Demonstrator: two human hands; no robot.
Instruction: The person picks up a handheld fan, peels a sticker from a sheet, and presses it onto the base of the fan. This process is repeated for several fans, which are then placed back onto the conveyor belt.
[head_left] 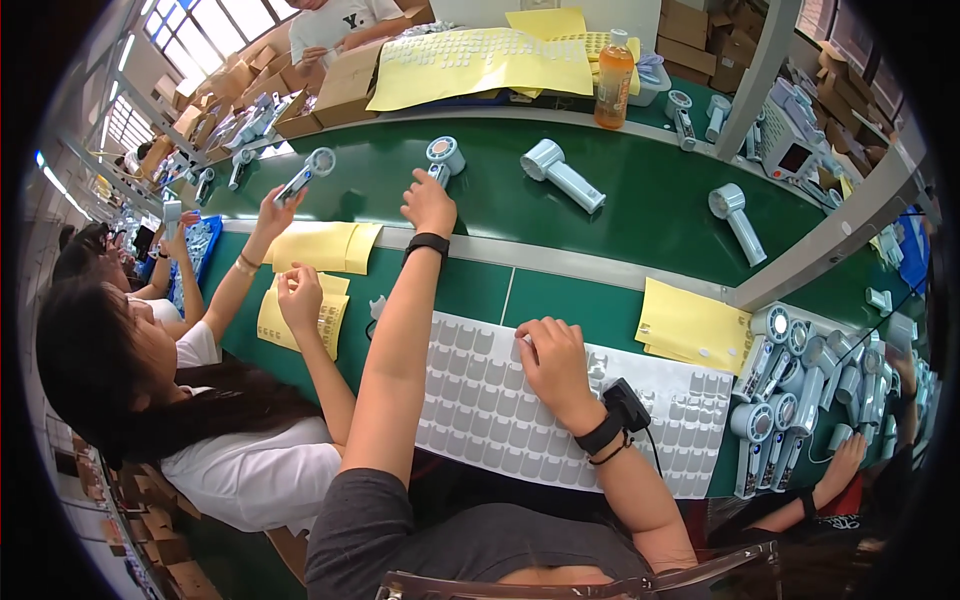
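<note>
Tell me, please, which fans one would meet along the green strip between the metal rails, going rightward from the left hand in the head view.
Pale-blue, round-headed plastic fan at the left hand, middle pale-blue plastic fan, rightmost pale-blue plastic fan.

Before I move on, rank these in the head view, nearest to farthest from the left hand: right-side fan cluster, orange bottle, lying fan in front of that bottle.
1. Lying fan: just to the right of the left hand.
2. Orange bottle: farther right, toward the back.
3. Fan cluster: far right, on the near side.
</note>
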